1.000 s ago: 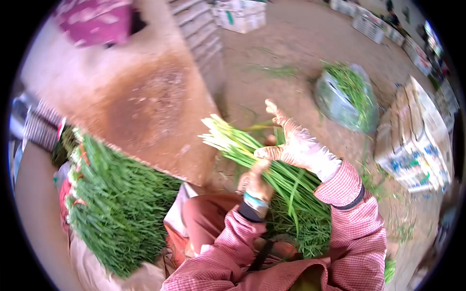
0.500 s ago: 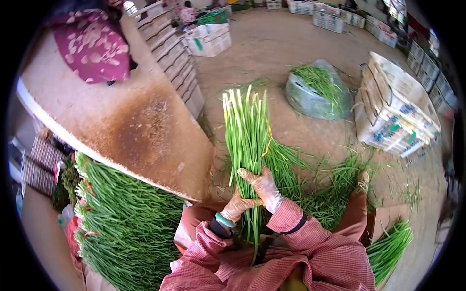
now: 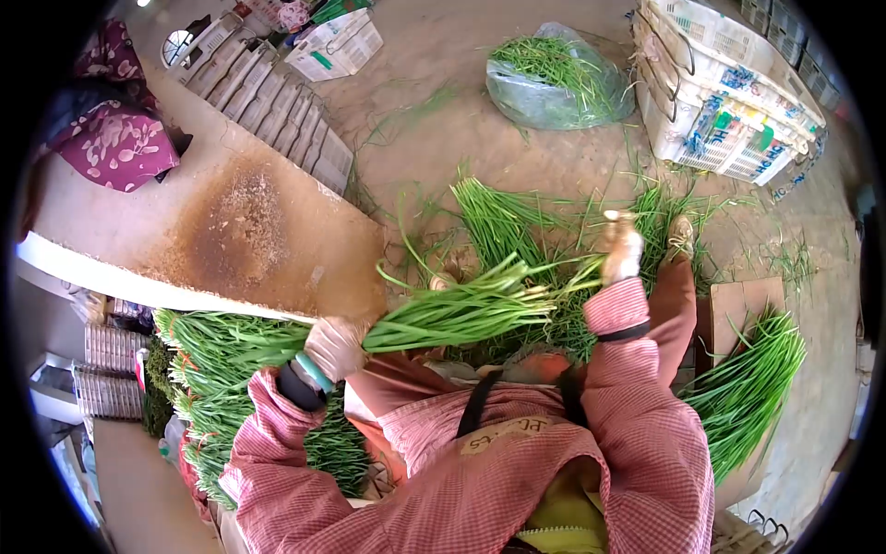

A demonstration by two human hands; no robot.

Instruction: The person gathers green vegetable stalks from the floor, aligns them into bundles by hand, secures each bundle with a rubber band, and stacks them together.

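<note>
My left hand (image 3: 334, 349), in a pale glove with a turquoise band at the wrist, is closed round a bunch of garlic chives (image 3: 461, 309). The bunch lies sideways across my lap, its pale cut ends toward the right. My right hand (image 3: 622, 247), gloved and slightly blurred, is raised beyond those ends, closed on a few yellowish chive leaves (image 3: 583, 274). More loose chives (image 3: 498, 217) lie on the floor in front of me. A large stack of tied chive bunches (image 3: 221, 406) is by my left side.
A stained board (image 3: 341, 268) slants in from the left, with crates (image 3: 314, 138) behind it. A plastic bag of greens (image 3: 554, 83) and stacked white crates (image 3: 729, 120) stand ahead. Chives (image 3: 752, 397) lie on cardboard (image 3: 746, 300) at right. Patterned purple cloth (image 3: 115, 148) shows at upper left.
The chive bunch has gone from upright in both hands to lying sideways in my left hand. My right hand has let go of it and moved right with a few leaves. The view has shifted.
</note>
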